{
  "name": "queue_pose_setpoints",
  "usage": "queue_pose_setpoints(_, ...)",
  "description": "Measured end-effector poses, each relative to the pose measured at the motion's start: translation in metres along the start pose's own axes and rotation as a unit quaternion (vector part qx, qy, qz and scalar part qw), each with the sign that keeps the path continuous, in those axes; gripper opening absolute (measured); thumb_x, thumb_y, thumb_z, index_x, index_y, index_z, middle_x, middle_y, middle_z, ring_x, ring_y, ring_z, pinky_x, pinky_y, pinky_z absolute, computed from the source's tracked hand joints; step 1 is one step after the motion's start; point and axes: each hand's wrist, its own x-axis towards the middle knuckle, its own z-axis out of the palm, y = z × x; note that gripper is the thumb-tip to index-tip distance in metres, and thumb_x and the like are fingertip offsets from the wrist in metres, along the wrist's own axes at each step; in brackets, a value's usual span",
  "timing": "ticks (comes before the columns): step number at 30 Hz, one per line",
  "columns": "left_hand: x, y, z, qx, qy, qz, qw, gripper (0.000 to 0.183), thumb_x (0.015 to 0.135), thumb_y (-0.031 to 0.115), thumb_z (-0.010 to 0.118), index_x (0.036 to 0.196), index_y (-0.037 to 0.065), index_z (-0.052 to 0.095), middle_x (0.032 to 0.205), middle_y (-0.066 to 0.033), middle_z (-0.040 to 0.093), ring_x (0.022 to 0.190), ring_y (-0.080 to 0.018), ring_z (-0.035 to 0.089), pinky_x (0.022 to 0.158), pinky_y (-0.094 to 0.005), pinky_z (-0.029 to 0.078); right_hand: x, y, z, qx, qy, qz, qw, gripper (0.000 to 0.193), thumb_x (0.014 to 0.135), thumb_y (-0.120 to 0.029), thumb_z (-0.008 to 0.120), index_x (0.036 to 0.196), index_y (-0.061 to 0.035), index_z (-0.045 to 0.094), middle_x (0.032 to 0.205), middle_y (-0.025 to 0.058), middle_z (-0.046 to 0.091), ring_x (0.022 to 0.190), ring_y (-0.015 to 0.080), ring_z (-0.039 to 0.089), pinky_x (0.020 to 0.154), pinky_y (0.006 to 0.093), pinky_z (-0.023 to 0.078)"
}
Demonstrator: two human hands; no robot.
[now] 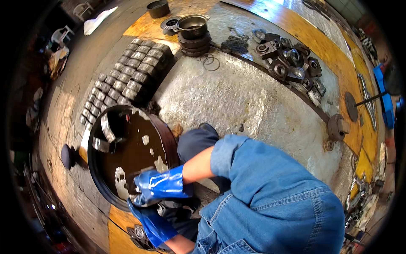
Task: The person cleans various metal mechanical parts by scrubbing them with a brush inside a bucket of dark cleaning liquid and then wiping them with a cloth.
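My right hand (163, 183), in a glossy blue rubber glove, is over the near edge of a round dark tub (169, 146) of brown liquid. Its fingers are bent around something mostly hidden beneath them, with a bit of shiny metal showing. Just below, my left hand (151, 222), gloved the same way, reaches up to the tub's rim with its fingers closed in against the same spot. Curved shiny metal pieces (108, 129) rest inside the tub at its far left. Pale foam patches (121, 182) float on the liquid.
Rows of shiny metal rings (127, 78) stand behind the tub. Beyond are stacked dark rings with a metal housing (193, 27). A pile of metal bearing blocks (292, 63) lies at the far right. A blunt dark knob (67, 156) is left of the tub.
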Motion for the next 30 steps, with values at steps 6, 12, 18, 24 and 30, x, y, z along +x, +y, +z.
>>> queue_pose_setpoints(6,0.032,0.017,0.009,0.06,0.039,-0.026,0.997,0.068,0.098,0.058,0.051,0.151,0.015,0.048,0.142,-0.0166,0.057,0.123,-0.0359,0.06,0.108,-0.0522,0.05,-0.003,0.019,-0.02,0.178,0.052,-0.009,0.983,0.057,0.089,-0.051,0.068,0.094,0.0057,0.073,0.092,0.0277,0.072,0.087,0.046,0.069,0.077,0.0531,0.053)
queue_pose_setpoints(12,0.064,0.068,0.07,0.353,-0.107,0.044,0.929,0.058,0.102,0.053,0.053,0.141,0.009,0.055,0.124,-0.0184,0.066,0.108,-0.0294,0.067,0.097,-0.0457,0.057,-0.024,0.02,-0.084,0.264,0.117,-0.012,0.957,0.057,0.091,-0.051,0.067,0.117,-0.0011,0.073,0.115,0.0233,0.073,0.107,0.0388,0.07,0.092,0.0453,0.053)
queue_pose_setpoints(18,-0.019,0.059,0.317,0.263,-0.258,0.038,0.929,0.051,0.106,0.049,0.051,0.131,0.006,0.062,0.111,-0.0154,0.071,0.098,-0.0273,0.07,0.087,-0.0403,0.058,-0.074,0.039,-0.212,0.335,0.199,-0.103,0.915,0.066,0.091,-0.053,0.069,0.129,0.0013,0.063,0.114,0.0205,0.073,0.104,0.0299,0.071,0.087,0.0399,0.055)
queue_pose_setpoints(24,-0.069,-0.026,0.499,0.385,-0.416,0.06,0.822,0.039,0.105,0.038,0.06,0.12,0.004,0.069,0.101,-0.0126,0.077,0.085,-0.023,0.072,0.077,-0.0331,0.053,-0.21,0.135,-0.401,0.624,0.438,-0.029,0.647,0.035,0.105,-0.035,0.053,0.119,-0.0049,0.063,0.112,0.0158,0.069,0.093,0.027,0.071,0.07,0.0401,0.06)
queue_pose_setpoints(30,-0.003,0.004,0.44,0.401,-0.318,0.07,0.856,0.027,0.103,0.029,0.062,0.111,0.004,0.071,0.1,-0.016,0.078,0.075,-0.0242,0.074,0.062,-0.0336,0.055,-0.393,0.242,-0.424,-0.319,0.734,0.285,0.527,0.042,0.092,-0.043,0.069,0.122,-0.0136,0.066,0.106,0.0128,0.076,0.094,0.0345,0.074,0.082,0.0423,0.058)
